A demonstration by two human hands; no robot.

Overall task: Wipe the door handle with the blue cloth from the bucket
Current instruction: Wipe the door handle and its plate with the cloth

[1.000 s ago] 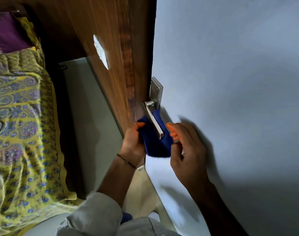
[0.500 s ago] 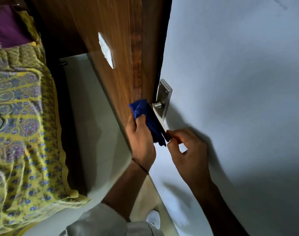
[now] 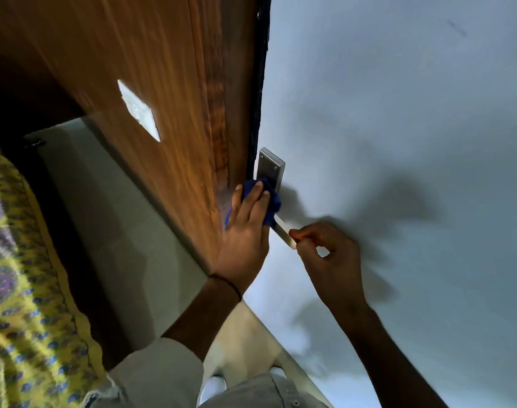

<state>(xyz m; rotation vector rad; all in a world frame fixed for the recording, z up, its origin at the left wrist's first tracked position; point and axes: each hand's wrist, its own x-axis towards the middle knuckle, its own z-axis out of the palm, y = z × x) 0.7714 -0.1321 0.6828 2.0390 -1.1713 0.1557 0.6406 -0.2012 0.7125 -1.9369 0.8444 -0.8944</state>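
Observation:
A silver lever door handle (image 3: 283, 231) with a rectangular backplate (image 3: 270, 169) sits on the edge of a pale door. My left hand (image 3: 245, 231) presses the blue cloth (image 3: 273, 201) against the upper part of the lever, near the backplate. The cloth wraps around the lever and hides its base. My right hand (image 3: 329, 257) pinches the free end of the lever between thumb and fingertips. The bucket is out of view.
A brown wooden panel (image 3: 169, 83) with a white switch plate (image 3: 138, 110) stands left of the handle. The pale door surface (image 3: 398, 113) fills the right side. A yellow patterned bedspread (image 3: 22, 304) lies at the lower left beside a strip of light floor (image 3: 119, 231).
My left hand has slid the blue cloth up the lever toward the backplate. My right hand stays pinched on the lever's end. The camera has moved closer.

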